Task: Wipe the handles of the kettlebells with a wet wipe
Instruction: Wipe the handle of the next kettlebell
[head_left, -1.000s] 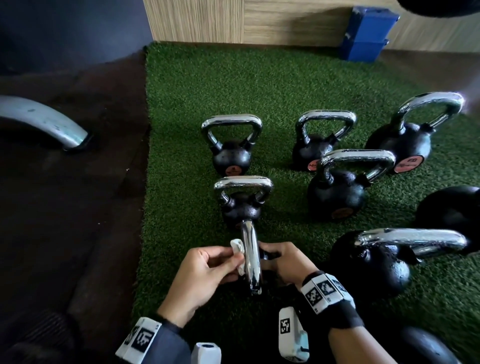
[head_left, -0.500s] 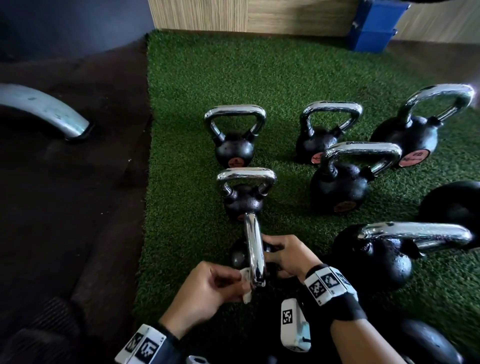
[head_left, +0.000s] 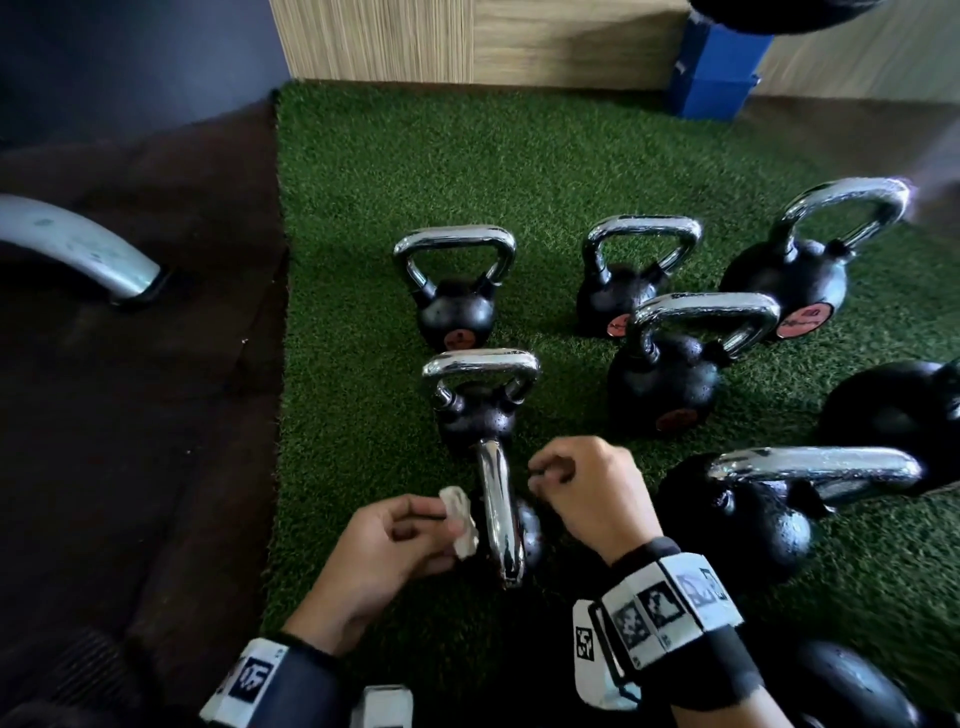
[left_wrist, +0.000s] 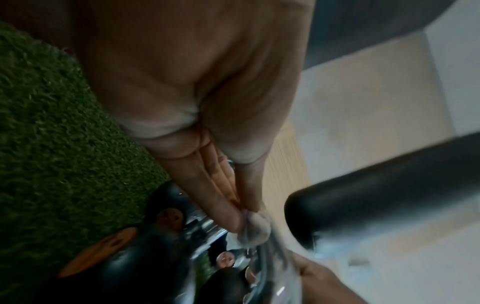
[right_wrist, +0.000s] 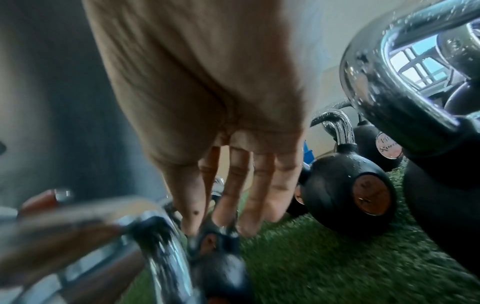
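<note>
The nearest kettlebell's chrome handle (head_left: 497, 519) points toward me, end on, over the green turf (head_left: 363, 208). My left hand (head_left: 444, 519) pinches a small crumpled white wet wipe (head_left: 462, 535) at the handle's left side; whether wipe and chrome touch I cannot tell. In the left wrist view the fingertips (left_wrist: 233, 218) squeeze the wipe (left_wrist: 255, 228) beside the blurred chrome (left_wrist: 262, 273). My right hand (head_left: 550, 473) hovers just right of the handle, fingers loosely bent, holding nothing. The right wrist view shows those fingers (right_wrist: 233, 195) hanging above the handle (right_wrist: 161, 246).
Several more black kettlebells with chrome handles stand on the turf ahead and to the right, the closest one (head_left: 737, 519) by my right wrist. Dark flooring (head_left: 130, 415) with a grey curved metal part (head_left: 78, 249) lies left. Blue boxes (head_left: 717, 78) sit by the wooden wall.
My right hand has let go of the kettlebell and lifted away to the right. My left hand has slid the wipe along the handle's left side, first toward me, then slightly away.
</note>
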